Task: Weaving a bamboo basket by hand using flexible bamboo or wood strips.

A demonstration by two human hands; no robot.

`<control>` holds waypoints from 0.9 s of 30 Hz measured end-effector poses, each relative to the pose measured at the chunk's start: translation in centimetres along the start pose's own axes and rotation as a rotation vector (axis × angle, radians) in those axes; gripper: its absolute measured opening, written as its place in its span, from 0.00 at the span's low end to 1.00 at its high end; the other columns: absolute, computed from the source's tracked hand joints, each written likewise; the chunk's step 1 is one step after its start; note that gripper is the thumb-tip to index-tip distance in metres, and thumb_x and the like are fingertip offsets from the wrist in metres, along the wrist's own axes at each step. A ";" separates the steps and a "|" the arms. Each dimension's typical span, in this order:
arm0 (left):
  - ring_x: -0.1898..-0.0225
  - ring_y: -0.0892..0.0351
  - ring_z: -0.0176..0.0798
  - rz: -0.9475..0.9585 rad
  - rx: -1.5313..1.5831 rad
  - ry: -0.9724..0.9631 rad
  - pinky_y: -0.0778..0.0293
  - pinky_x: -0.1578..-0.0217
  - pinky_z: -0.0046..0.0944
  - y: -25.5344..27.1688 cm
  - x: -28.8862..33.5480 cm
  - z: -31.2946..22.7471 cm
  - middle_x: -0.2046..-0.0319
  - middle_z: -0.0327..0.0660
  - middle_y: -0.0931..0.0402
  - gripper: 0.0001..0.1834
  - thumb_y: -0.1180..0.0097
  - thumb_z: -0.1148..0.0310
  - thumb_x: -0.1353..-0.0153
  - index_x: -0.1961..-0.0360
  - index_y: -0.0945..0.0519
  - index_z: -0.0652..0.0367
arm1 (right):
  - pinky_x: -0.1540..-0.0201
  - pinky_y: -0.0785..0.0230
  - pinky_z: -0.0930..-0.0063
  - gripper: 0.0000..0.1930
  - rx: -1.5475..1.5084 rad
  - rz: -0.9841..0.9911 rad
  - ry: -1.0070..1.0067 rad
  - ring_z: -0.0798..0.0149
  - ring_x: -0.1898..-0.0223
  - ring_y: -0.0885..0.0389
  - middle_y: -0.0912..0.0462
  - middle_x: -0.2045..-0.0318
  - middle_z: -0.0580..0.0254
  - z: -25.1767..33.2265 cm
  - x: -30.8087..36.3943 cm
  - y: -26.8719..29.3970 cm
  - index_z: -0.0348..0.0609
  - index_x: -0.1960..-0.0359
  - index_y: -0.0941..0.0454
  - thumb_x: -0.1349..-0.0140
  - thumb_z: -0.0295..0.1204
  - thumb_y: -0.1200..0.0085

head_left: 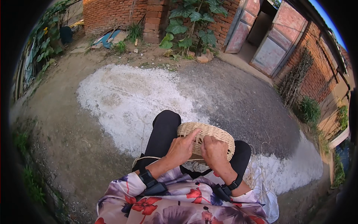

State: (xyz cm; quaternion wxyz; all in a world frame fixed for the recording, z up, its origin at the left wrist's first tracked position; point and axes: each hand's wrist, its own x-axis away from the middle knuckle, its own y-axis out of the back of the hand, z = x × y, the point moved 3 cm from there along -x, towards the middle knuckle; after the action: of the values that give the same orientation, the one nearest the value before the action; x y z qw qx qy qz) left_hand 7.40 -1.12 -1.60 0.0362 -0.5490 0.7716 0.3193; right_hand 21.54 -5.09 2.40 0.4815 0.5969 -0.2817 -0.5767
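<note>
A pale woven straw basket (217, 131) rests on my lap between my knees, with dark gaps along its near side. My left hand (181, 148) holds its left part, the index finger stretched along the weave and the thumb side against it. At the near right side my right hand (215, 151) is closed in a pinch against the weave; what lies between its fingertips is hidden. A straw cord (149, 157) runs from beside my left forearm, looping below the hands. Both wrists wear black straps.
Loose straw strands (257, 173) and a white bag or cloth (271, 205) lie by my right thigh. White powdery material (126, 104) covers part of the dirt ground ahead. Beyond stand a brick wall (112, 15), a leafy plant (194, 22) and a half-open metal door (274, 41).
</note>
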 end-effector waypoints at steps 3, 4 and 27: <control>0.67 0.17 0.60 0.005 -0.009 -0.034 0.22 0.64 0.55 -0.2 0.3 0.3 0.71 0.54 0.19 0.26 0.51 0.78 0.40 0.38 0.31 0.54 | 0.75 0.28 0.55 0.06 0.038 0.050 0.007 0.48 0.77 0.19 0.21 0.78 0.52 0.2 -0.1 0.2 0.40 0.74 0.28 0.45 0.28 0.44; 0.66 0.17 0.59 -0.013 0.037 -0.046 0.22 0.64 0.54 -0.1 0.3 0.3 0.69 0.55 0.18 0.26 0.51 0.79 0.39 0.38 0.31 0.55 | 0.75 0.28 0.55 0.06 0.035 0.051 0.007 0.48 0.77 0.19 0.21 0.78 0.52 0.4 -0.1 0.5 0.40 0.74 0.28 0.45 0.28 0.44; 0.68 0.18 0.53 -0.076 -0.221 -0.081 0.23 0.69 0.47 1.0 0.1 0.5 0.70 0.48 0.20 0.07 0.42 0.76 0.42 0.62 0.19 0.60 | 0.76 0.28 0.59 0.11 -0.779 0.149 -0.183 0.52 0.76 0.18 0.21 0.72 0.48 -0.4 -0.1 -3.3 0.41 0.57 0.31 0.42 0.20 0.52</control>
State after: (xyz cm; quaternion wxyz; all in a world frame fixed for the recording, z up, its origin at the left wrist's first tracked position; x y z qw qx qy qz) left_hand 6.39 -0.74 -1.57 0.0186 -0.5650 0.7083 0.4228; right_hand 21.17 -3.68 -0.54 0.6852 0.2939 -0.1263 -0.6543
